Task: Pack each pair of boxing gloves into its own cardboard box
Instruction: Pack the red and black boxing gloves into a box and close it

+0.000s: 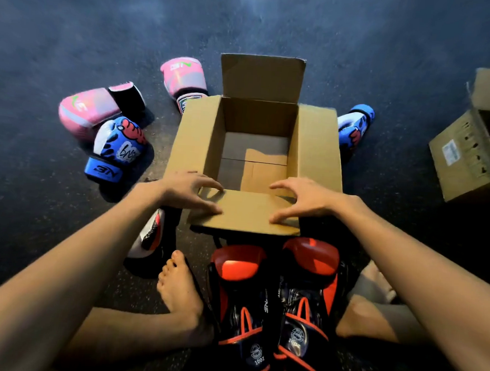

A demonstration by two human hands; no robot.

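Left hand and right hand lie loosely spread, gripping nothing, fingertips on the near flap of the open brown cardboard box, whose bare floor shows.

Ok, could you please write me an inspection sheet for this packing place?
Surface: dark speckled floor.
Job's things: open cardboard box at centre, nothing inside; red-and-black pair nearest the person; near pink glove, far pink glove and left blue glove left of the box; right blue glove beyond its right flap; white-and-red glove partly under the left forearm; second box at far right.
Clutter: nothing seen.
Grippers: left hand and right hand rest, fingers spread, on the near flap.
Cables: nothing seen.
Surroundings: a bare foot beside the red-and-black pair.
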